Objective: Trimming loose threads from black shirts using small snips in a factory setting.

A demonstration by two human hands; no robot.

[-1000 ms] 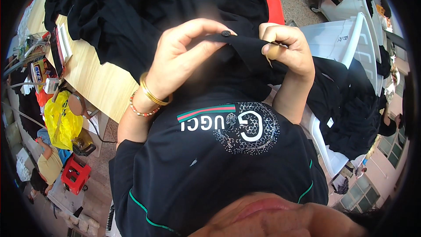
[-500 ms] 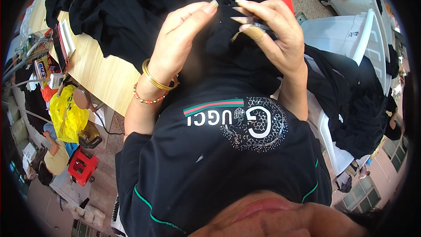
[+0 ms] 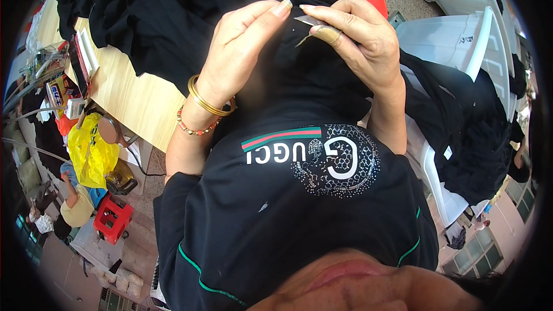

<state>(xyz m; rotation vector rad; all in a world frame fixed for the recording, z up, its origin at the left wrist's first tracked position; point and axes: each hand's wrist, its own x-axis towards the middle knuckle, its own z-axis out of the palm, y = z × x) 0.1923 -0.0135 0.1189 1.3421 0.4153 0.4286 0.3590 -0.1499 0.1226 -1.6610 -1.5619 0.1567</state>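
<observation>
My left hand (image 3: 243, 46), with gold bangles and a beaded bracelet at the wrist, is closed, thumb and index finger pinched together at the edge of the black cloth (image 3: 167, 23). Just to its right, my right hand (image 3: 363, 37) is curled around small metal thread snips (image 3: 311, 20). Their pointed blades show between index finger and thumb, drawn together and aimed at the left fingertips. A tan wrap (image 3: 327, 34) covers the right thumb. Most of the snips' body is hidden inside the palm. The cloth spreads beneath and beyond both hands.
A light wooden table (image 3: 135, 98) lies at left, under part of the cloth. Beyond it are a yellow plastic bag (image 3: 89, 152) and a red stool (image 3: 112, 217). At right, more black fabric (image 3: 478, 138) is heaped by a translucent white bin (image 3: 440, 37). Other people sit farther off.
The snips' blades, spread apart before, have come together. My right hand has shifted slightly, its fingertips nearer the left ones. My left hand has barely moved.
</observation>
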